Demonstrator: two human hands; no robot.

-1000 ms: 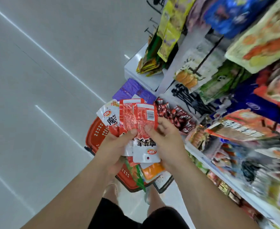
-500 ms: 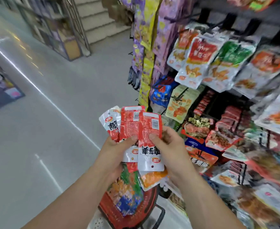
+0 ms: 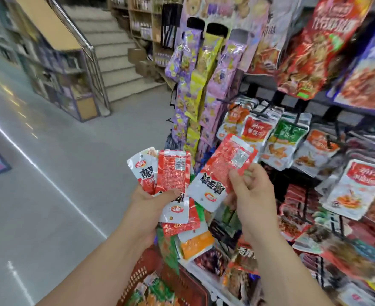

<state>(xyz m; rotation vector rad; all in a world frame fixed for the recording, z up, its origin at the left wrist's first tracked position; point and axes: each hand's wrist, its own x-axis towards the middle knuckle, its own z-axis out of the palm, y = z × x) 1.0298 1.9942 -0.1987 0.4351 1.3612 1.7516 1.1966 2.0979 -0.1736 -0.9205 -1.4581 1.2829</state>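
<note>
My left hand (image 3: 151, 202) grips a fanned stack of snack packets (image 3: 171, 177), mostly red and white, with an orange one at the bottom. My right hand (image 3: 250, 191) pinches a single red and white snack packet (image 3: 221, 168) by its right edge. That packet is tilted and held apart from the stack, to its right and slightly higher. Both hands are in front of a snack rack (image 3: 297, 138).
Hanging packets fill the rack on the right, with strips of purple and yellow packets (image 3: 195, 89) at its end. A red shopping basket (image 3: 182, 283) with packets sits below my hands. Grey floor spreads left; a staircase (image 3: 111, 58) and shelves stand behind.
My right hand has pulled one packet off the stack, moving it right and up. The view has lifted from the basket toward the rack and stairs.
</note>
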